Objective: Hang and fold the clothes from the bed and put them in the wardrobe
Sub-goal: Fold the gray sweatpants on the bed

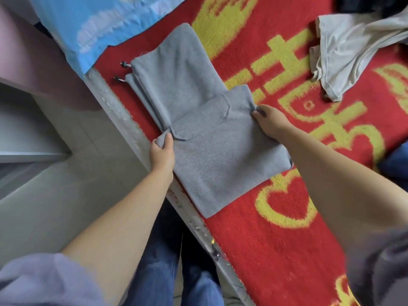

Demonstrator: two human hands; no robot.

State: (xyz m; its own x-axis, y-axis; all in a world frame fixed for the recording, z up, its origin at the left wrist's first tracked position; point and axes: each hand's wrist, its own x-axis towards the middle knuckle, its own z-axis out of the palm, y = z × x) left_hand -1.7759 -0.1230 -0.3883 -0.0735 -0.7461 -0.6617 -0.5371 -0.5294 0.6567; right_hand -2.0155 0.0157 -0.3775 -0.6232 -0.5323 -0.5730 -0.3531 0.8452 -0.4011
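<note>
A grey hoodie (198,138) lies folded flat on the bed, on a red blanket (287,239) with big yellow shapes woven into it. The body of the hoodie is folded into a neat rectangle near the bed's edge, and the hood stretches out flat beyond it toward a blue pillow (99,25). Two drawstring ends with dark tips (124,64) stick out from the hood's opening on the side nearest the bed's edge. The knit looks smooth, with a seam line crossing where the hood meets the body. The left hand (162,151) sits at the near edge of the hoodie where hood and body join, its fingers and thumb curled round a small bunch of the grey cloth. The right hand (270,120) reaches across to the far edge of the folded body, its fingertips pinching the cloth at that corner. The two hands are well apart, one on each side of the fold. Farther up the blanket lies a crumpled pale garment (344,54), apart from the hoodie. Beside the bed, on the left, stands a pale shelf (33,129).
</note>
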